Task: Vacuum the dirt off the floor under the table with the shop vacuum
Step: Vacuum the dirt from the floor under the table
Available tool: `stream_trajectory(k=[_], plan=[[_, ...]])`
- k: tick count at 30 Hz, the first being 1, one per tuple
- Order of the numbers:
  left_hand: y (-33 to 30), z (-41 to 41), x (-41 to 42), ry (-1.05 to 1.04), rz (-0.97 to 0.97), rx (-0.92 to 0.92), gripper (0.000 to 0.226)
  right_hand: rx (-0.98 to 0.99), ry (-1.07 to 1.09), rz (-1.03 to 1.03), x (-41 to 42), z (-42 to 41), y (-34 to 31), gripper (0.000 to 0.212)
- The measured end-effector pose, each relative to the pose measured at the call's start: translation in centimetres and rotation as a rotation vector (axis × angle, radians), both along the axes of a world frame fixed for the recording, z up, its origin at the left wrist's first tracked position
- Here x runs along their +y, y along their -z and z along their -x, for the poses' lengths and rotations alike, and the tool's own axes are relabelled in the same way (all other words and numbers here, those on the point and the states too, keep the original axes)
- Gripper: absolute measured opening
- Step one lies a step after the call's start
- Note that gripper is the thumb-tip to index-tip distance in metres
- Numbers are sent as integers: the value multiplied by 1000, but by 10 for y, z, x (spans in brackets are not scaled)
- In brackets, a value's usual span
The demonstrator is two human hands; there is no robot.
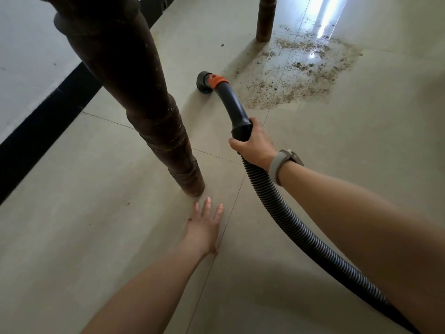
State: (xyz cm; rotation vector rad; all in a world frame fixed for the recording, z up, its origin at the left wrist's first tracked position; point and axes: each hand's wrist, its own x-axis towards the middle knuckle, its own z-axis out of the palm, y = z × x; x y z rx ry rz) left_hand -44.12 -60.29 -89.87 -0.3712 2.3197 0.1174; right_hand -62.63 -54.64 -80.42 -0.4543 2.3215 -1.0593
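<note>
Right hand (255,145) grips vacuum hose handle (234,104); nozzle (204,83) just left of one dirt patch (296,71). Left hand (204,227) spread flat on floor (337,145). Two table legs (134,92).

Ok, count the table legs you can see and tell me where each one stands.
2. One dark turned table leg stands close in on the left, its foot just beyond the left hand. The other leg stands farther back, at the dirt patch's left edge. Others may lie outside the frame.

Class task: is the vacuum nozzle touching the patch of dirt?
Apart. The head view shows bare floor between the nozzle and the dirt.
</note>
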Motion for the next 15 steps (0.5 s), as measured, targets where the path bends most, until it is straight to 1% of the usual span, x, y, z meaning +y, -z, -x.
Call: stream_trajectory(k=[4, 7, 11, 15], plan=[[-8, 1, 0, -52, -52, 8, 113, 2, -9, -9, 30, -15, -1, 59], [-15, 5, 1, -38, -53, -3, 102, 8, -11, -13, 60, -30, -1, 59], [-23, 14, 1, -43, -61, -41, 91, 45, -22, -38, 103, -51, -1, 57], [-24, 22, 4, -109, -73, -72, 83, 123, 37, -70, 132, -65, 4, 57]])
